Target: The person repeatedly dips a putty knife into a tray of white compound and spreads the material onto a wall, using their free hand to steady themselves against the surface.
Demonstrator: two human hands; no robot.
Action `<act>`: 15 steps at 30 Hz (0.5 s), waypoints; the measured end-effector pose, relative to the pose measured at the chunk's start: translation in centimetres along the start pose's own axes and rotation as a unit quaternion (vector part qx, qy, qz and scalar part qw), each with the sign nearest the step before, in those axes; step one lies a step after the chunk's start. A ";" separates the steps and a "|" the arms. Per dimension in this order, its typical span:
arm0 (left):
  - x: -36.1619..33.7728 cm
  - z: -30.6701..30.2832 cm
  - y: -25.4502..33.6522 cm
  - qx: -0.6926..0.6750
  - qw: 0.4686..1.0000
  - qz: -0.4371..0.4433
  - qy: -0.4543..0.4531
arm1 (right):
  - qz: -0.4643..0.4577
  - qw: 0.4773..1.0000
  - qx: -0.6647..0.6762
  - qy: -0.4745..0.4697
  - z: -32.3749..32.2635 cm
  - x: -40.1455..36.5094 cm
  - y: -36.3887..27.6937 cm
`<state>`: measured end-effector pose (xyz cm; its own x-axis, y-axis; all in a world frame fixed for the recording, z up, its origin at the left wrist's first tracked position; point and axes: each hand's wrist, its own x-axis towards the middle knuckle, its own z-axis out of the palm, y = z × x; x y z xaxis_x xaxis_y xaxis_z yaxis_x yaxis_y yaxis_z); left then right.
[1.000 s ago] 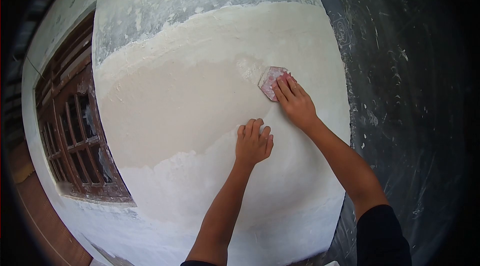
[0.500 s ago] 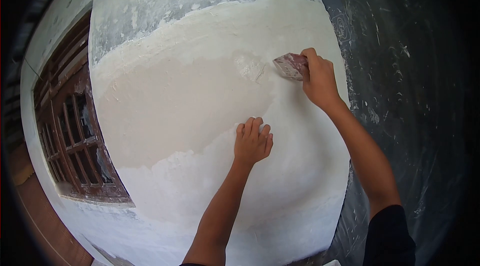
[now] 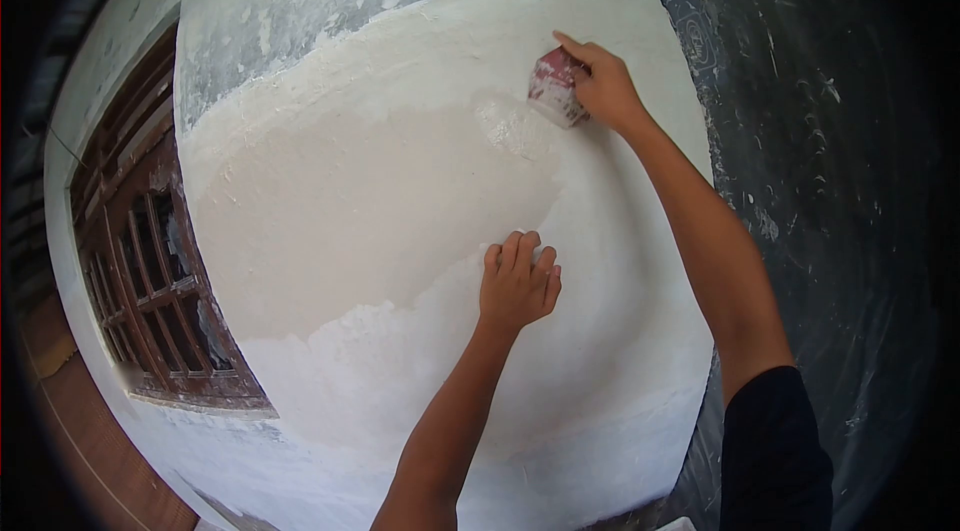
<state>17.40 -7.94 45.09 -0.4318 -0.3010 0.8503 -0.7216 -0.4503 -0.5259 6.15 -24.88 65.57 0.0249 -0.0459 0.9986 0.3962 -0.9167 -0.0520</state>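
My right hand (image 3: 603,86) grips a red scraper (image 3: 556,89) smeared with white paste, its blade against or close to the upper right of the wall (image 3: 470,361). Just left of and below the blade is a wet, shiny patch of paste (image 3: 508,127). A darker beige damp area (image 3: 350,211) spreads leftward from there. Lower down, my left hand (image 3: 520,279) is at the wall with its fingers curled; a bit of something white shows behind the fingers, too hidden to make out.
On the left is a brown wooden window (image 3: 165,291) with small panes. A dark, scratched surface (image 3: 800,181) runs down the right side. Rough grey-green wall (image 3: 330,6) lies above the pale coating. Brown tiles (image 3: 110,441) show at lower left.
My right hand has moved up and slightly left, and the scraper has turned so its blade points more downward. My left hand stays curled at nearly the same wall spot.
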 end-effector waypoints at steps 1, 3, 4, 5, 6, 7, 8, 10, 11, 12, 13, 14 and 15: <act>0.1 -0.1 0.0 0.000 1.000 -0.001 0.001 | 0.007 0.998 0.013 0.057 -0.7 0.8 0.5; -0.1 -0.1 0.1 -0.002 1.000 0.000 -0.002 | 0.045 0.994 0.085 0.045 -1.8 0.2 -1.1; -0.2 -0.1 0.1 -0.001 1.000 -0.003 -0.004 | -0.001 0.997 0.080 0.007 -0.9 -0.4 -0.6; -0.1 0.0 0.1 0.000 1.000 -0.006 -0.003 | -0.048 0.996 0.074 -0.033 -0.3 -1.1 -1.1; 0.0 0.0 0.1 -0.001 1.000 -0.007 -0.003 | -0.027 0.993 0.034 -0.107 -0.2 -1.8 -1.6; 0.0 -0.2 0.2 -0.002 1.000 -0.010 -0.006 | -0.025 0.993 0.034 -0.109 0.0 -1.6 -0.9; 0.0 -0.2 0.2 -0.003 1.000 -0.012 -0.009 | -0.003 0.998 0.011 -0.066 0.4 -1.1 0.0; 0.1 -0.1 0.1 0.004 1.000 -0.009 -0.006 | 0.036 0.998 -0.038 0.038 -0.4 0.5 0.7; 0.0 -0.1 0.1 0.008 1.000 -0.009 -0.005 | 0.036 0.998 -0.039 0.037 -0.6 0.4 0.4; 0.0 -0.1 0.2 0.007 1.000 -0.009 -0.006 | 0.026 0.999 0.017 0.042 -0.6 0.3 0.1; 0.1 -0.2 0.2 0.008 1.000 -0.009 -0.009 | 0.016 0.996 0.072 0.048 -0.6 0.0 -0.5; 0.1 -0.3 0.2 0.009 1.000 -0.011 -0.010 | 0.017 0.998 0.059 -0.028 -0.3 -1.1 -2.3; 0.2 -0.3 0.2 0.010 1.000 -0.012 -0.008 | -0.040 0.996 0.040 -0.062 0.8 -1.9 -2.2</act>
<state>17.02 -7.88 45.13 -0.4057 -0.3036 0.8621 -0.7210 -0.4734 -0.5060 5.98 -22.44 63.83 0.1018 0.0795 0.9916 0.4737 -0.8804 0.0220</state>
